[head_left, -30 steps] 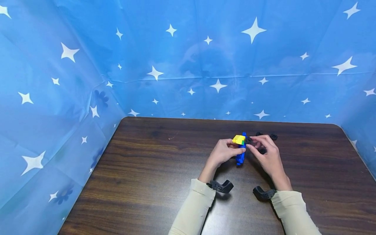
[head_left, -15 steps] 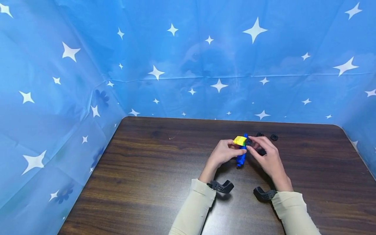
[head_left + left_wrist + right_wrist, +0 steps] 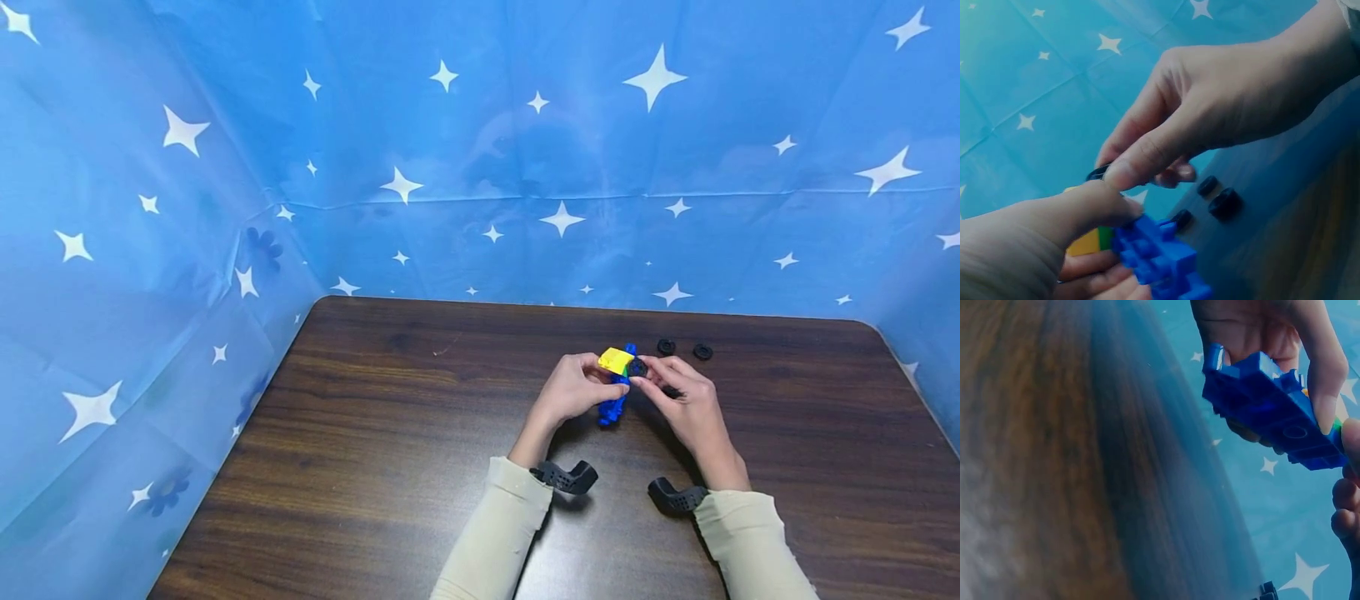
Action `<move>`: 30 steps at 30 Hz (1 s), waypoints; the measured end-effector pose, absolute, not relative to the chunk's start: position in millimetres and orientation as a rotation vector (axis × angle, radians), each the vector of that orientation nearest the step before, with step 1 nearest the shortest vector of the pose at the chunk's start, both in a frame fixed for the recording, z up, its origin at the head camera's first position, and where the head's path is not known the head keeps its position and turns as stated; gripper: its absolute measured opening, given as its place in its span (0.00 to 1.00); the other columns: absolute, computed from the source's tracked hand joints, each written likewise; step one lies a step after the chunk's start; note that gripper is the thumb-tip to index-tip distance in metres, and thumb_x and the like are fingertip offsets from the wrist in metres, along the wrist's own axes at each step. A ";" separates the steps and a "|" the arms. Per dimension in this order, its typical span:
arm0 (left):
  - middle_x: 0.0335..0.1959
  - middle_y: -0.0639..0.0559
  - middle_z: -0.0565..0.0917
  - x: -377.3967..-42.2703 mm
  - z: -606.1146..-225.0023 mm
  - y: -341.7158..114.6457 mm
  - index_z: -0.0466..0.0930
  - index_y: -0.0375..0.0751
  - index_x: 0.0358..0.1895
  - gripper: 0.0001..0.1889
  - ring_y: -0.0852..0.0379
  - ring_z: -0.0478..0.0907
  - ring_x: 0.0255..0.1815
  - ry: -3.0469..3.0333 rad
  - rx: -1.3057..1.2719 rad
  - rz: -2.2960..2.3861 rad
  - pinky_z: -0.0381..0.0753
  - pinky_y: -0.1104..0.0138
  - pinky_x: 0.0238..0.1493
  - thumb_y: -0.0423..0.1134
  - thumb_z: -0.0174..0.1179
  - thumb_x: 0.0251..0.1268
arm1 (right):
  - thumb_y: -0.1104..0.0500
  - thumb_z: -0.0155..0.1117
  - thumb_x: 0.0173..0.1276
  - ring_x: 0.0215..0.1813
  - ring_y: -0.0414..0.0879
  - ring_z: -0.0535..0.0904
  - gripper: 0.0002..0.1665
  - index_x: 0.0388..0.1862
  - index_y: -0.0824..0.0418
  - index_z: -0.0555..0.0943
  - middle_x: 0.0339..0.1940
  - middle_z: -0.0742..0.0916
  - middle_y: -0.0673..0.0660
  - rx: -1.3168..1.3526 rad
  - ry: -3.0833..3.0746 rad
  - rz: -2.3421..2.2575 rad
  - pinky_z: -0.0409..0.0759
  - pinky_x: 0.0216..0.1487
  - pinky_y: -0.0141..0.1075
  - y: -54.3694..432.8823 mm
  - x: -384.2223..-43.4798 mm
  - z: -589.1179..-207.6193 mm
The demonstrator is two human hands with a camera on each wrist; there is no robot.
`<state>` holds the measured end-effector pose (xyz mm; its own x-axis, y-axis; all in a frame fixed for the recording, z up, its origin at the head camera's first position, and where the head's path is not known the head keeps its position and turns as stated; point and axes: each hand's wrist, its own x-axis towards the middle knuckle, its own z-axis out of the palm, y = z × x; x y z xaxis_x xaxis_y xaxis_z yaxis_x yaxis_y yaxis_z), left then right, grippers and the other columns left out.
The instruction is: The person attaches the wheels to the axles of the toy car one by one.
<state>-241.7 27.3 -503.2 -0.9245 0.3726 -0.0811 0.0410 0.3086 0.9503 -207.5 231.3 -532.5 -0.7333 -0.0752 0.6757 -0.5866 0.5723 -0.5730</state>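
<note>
My left hand (image 3: 567, 387) grips a blue toy-vehicle base (image 3: 612, 410) between thumb and fingers, held up over the table. A yellow sloped brick (image 3: 615, 360) and a green piece (image 3: 1105, 237) sit on the base's far part. At its right side, my right hand (image 3: 690, 408) pinches a small black wheel (image 3: 637, 367) between thumb and index finger, right up against the green piece. In the left wrist view, the thumb and fingers hide most of this wheel (image 3: 1096, 172). The right wrist view shows the blue underside (image 3: 1266, 412) of the base.
Two loose black wheels, one (image 3: 666, 346) beside the other (image 3: 702, 352), lie beyond my right hand. A third dark wheel (image 3: 1182, 219) shows near them in the left wrist view. A star-patterned blue cloth (image 3: 480, 150) stands behind the brown table (image 3: 360, 417).
The blue base has turned slightly, its near end swinging left and the yellow brick shifting a little right. My right fingers keep the wheel at its side, moving slightly with it.
</note>
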 end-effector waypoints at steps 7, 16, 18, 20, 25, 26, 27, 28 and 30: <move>0.31 0.49 0.90 -243.6 -504.4 29.1 0.87 0.37 0.39 0.15 0.66 0.81 0.26 2.382 0.379 1.615 0.79 0.74 0.30 0.43 0.78 0.56 | 0.77 0.76 0.57 0.37 0.29 0.77 0.27 0.57 0.68 0.87 0.34 0.87 0.55 0.555 -2.147 1.160 0.76 0.41 0.18 231.0 -209.8 -537.1; 0.29 0.52 0.87 -241.3 -503.8 26.6 0.85 0.37 0.41 0.14 0.64 0.79 0.26 2.314 0.424 1.609 0.77 0.73 0.28 0.41 0.77 0.58 | 0.78 0.75 0.57 0.37 0.30 0.76 0.27 0.58 0.68 0.87 0.35 0.87 0.56 0.583 -2.162 1.188 0.74 0.42 0.16 234.1 -206.3 -539.3; 0.28 0.53 0.86 -241.3 -502.3 26.4 0.85 0.37 0.42 0.14 0.64 0.78 0.25 2.304 0.443 1.603 0.76 0.73 0.28 0.40 0.76 0.59 | 0.77 0.75 0.57 0.37 0.29 0.76 0.28 0.58 0.68 0.87 0.35 0.87 0.56 0.587 -2.175 1.165 0.75 0.41 0.16 235.3 -205.8 -538.6; 0.29 0.53 0.85 -241.2 -501.6 26.1 0.85 0.37 0.43 0.14 0.64 0.78 0.26 2.304 0.461 1.588 0.76 0.73 0.29 0.40 0.76 0.59 | 0.77 0.76 0.57 0.37 0.29 0.76 0.27 0.57 0.67 0.87 0.35 0.88 0.55 0.588 -2.185 1.144 0.76 0.41 0.16 236.2 -205.2 -538.4; 0.29 0.53 0.86 -241.6 -502.8 26.2 0.85 0.37 0.43 0.14 0.64 0.78 0.26 2.337 0.464 1.537 0.76 0.74 0.30 0.40 0.76 0.59 | 0.76 0.77 0.56 0.36 0.29 0.77 0.25 0.55 0.68 0.88 0.34 0.88 0.55 0.592 -2.203 1.097 0.76 0.40 0.15 236.6 -204.6 -539.5; 0.29 0.53 0.86 -241.8 -503.3 26.2 0.85 0.37 0.43 0.14 0.64 0.77 0.26 2.347 0.467 1.527 0.76 0.74 0.29 0.40 0.76 0.59 | 0.76 0.77 0.56 0.36 0.29 0.77 0.25 0.55 0.68 0.88 0.34 0.88 0.55 0.594 -2.206 1.095 0.76 0.40 0.15 236.5 -204.5 -539.7; 0.29 0.53 0.86 -242.0 -503.9 26.2 0.85 0.37 0.43 0.14 0.64 0.77 0.26 2.351 0.467 1.523 0.76 0.74 0.29 0.40 0.76 0.59 | 0.75 0.77 0.57 0.36 0.29 0.77 0.25 0.55 0.68 0.88 0.34 0.89 0.55 0.593 -2.216 1.088 0.75 0.39 0.15 236.5 -204.3 -539.9; 0.29 0.53 0.86 -242.0 -504.3 26.3 0.85 0.37 0.43 0.14 0.64 0.77 0.25 2.354 0.467 1.519 0.76 0.74 0.29 0.40 0.76 0.59 | 0.75 0.77 0.57 0.35 0.29 0.77 0.25 0.55 0.68 0.88 0.34 0.89 0.55 0.595 -2.220 1.082 0.76 0.40 0.15 236.4 -204.1 -539.9; 0.28 0.52 0.85 -242.1 -505.0 26.1 0.85 0.37 0.43 0.14 0.64 0.76 0.25 2.364 0.467 1.507 0.75 0.74 0.28 0.40 0.76 0.59 | 0.75 0.77 0.57 0.36 0.29 0.78 0.25 0.55 0.67 0.88 0.34 0.89 0.54 0.591 -2.231 1.074 0.76 0.39 0.14 236.3 -203.6 -539.7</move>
<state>-242.1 26.1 -505.0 -0.9027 0.4236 -0.0751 0.1107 0.3974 0.9109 -203.6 236.3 -539.7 -0.7292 -0.1353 0.6708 -0.6087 0.5762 -0.5455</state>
